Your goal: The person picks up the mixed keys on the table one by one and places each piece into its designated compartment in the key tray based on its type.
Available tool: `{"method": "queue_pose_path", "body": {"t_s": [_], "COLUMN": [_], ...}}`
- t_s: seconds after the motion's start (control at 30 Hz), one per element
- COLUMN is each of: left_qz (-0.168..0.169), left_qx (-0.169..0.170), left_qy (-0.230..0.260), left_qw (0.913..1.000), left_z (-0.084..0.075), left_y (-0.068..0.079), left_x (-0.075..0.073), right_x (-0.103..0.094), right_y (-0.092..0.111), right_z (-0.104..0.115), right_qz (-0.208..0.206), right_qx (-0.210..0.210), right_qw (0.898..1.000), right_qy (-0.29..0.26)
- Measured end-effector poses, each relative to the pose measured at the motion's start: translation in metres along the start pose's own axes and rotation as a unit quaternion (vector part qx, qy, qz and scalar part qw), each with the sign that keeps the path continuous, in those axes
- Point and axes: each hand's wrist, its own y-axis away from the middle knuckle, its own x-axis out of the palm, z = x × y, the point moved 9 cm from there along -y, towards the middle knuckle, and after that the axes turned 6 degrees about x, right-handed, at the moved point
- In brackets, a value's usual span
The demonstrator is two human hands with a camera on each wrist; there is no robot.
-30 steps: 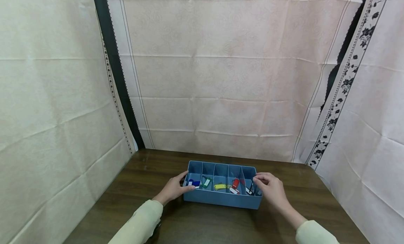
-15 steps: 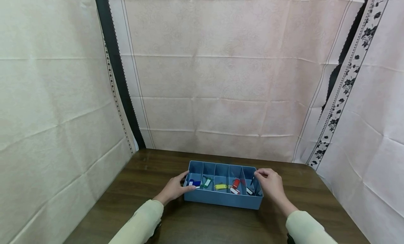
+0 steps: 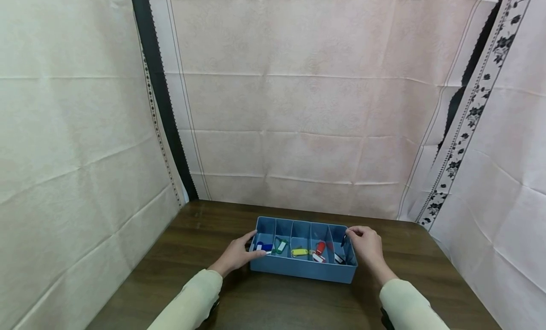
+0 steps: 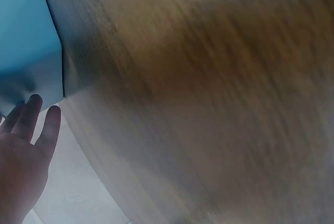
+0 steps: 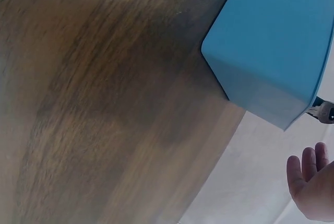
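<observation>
A blue divided box (image 3: 303,270) stands on the table with small key tags in its compartments. My left hand (image 3: 236,257) holds its left end, thumb over the front corner and index finger farther back along the rim. In the left wrist view, the other fingers (image 4: 49,130) lie near the end wall. My right hand (image 3: 368,248) is at the box's back right corner and pinches a small black key tag (image 3: 343,240), which hangs over the rightmost compartment. A black tag with a white label (image 3: 339,259) lies below it in that compartment.
From left to right, the other compartments hold blue tags (image 3: 264,247), a green tag (image 3: 281,246), a yellow tag (image 3: 299,252) and red tags (image 3: 320,247). The brown wooden table (image 3: 213,225) is enclosed by pale hanging cloths (image 3: 277,102) behind and on both sides.
My right hand has drawn slightly back and up, lifting the black key tag higher in the rightmost compartment. My left hand stays at the box's left end.
</observation>
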Motion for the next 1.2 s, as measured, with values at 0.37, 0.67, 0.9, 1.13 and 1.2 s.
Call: {"method": "queue_pose_path", "body": {"t_s": [0.37, 0.67, 0.9, 1.13, 1.2], "left_qz": [0.003, 0.004, 0.006, 0.009, 0.008], "left_qx": [-0.003, 0.004, 0.0, 0.011, 0.015], "left_qy": [-0.001, 0.007, 0.005, -0.026, -0.033], "left_qw": [1.0, 1.0, 1.0, 0.9996, 0.9993], "left_z": [0.0, -0.003, -0.004, -0.01, -0.011], "left_y": [0.0, 0.0, 0.0, -0.002, -0.003], "left_x": [0.003, 0.004, 0.004, -0.001, -0.003], "right_x": [0.002, -0.005, -0.014, -0.022, -0.024], "right_y": [-0.005, -0.006, -0.008, -0.011, -0.011], "right_z": [-0.004, -0.01, -0.019, -0.035, -0.041], "right_qz": [0.007, -0.007, -0.011, 0.006, 0.013], "right_qx": [0.02, 0.016, 0.016, -0.002, -0.009], "right_qw": [1.0, 1.0, 1.0, 0.998, 0.997], "right_qy": [-0.007, -0.008, 0.006, 0.058, 0.078]}}
